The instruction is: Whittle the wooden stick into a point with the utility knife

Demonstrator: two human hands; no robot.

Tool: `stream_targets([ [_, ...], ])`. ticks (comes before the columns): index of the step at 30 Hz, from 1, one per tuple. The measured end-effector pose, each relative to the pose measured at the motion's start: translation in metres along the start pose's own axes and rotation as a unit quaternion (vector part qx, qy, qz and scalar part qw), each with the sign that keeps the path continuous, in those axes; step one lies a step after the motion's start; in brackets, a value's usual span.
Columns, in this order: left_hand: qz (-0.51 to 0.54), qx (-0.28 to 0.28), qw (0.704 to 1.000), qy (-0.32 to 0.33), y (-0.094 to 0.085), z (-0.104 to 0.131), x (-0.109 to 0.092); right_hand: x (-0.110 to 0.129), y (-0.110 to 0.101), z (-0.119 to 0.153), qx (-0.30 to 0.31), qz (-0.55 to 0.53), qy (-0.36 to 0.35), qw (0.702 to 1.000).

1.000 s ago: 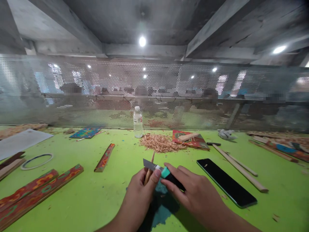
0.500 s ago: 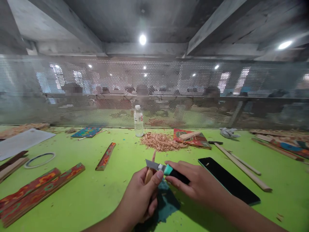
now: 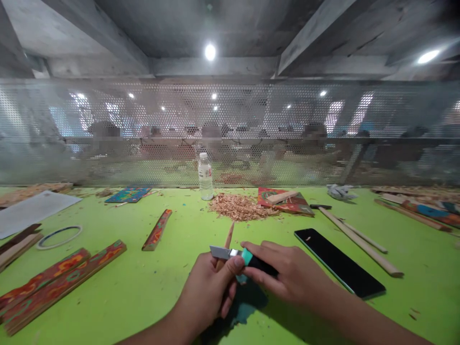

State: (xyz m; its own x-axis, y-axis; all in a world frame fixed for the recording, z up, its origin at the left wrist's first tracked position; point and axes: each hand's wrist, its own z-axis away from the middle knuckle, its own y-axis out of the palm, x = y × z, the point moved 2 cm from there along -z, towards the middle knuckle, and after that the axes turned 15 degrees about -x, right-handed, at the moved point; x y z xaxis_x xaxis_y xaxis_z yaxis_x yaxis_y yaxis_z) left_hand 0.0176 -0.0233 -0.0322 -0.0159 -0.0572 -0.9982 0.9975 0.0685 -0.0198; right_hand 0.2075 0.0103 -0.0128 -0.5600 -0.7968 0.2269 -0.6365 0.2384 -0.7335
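My left hand [image 3: 212,287] is closed around a slim wooden stick [image 3: 230,235], whose pointed end sticks up and away from me. In my right hand [image 3: 276,266] is a utility knife [image 3: 247,257] with a black and teal handle. Its wide blade [image 3: 219,252] lies across the stick, just above my left fingers. The left thumb presses near the base of the blade. The lower part of the stick is hidden inside my left hand.
Behind my hands lie a heap of wood shavings [image 3: 240,207] and a water bottle [image 3: 206,177]. To the right are a phone [image 3: 339,261] and a hammer [image 3: 359,239]. Painted wooden strips [image 3: 68,292] and a tape roll [image 3: 59,237] lie left. A perforated screen [image 3: 172,163] borders the table.
The knife blade has slid down the stick toward me and a little left, so more of the stick's tip shows above it. Both hands keep their grip.
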Motion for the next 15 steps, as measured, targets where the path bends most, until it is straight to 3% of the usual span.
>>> stream_targets([
  [7, 0.005, -0.016, 1.0, -0.023, -0.001, -0.001, 0.002, 0.005, 0.008, 0.005, -0.011, 0.041, 0.013, 0.999],
  [15, 0.086, 0.009, 0.993, -0.074, -0.001, -0.006, 0.022, -0.001, -0.006, -0.003, -0.104, 0.029, 0.056, 0.993],
])
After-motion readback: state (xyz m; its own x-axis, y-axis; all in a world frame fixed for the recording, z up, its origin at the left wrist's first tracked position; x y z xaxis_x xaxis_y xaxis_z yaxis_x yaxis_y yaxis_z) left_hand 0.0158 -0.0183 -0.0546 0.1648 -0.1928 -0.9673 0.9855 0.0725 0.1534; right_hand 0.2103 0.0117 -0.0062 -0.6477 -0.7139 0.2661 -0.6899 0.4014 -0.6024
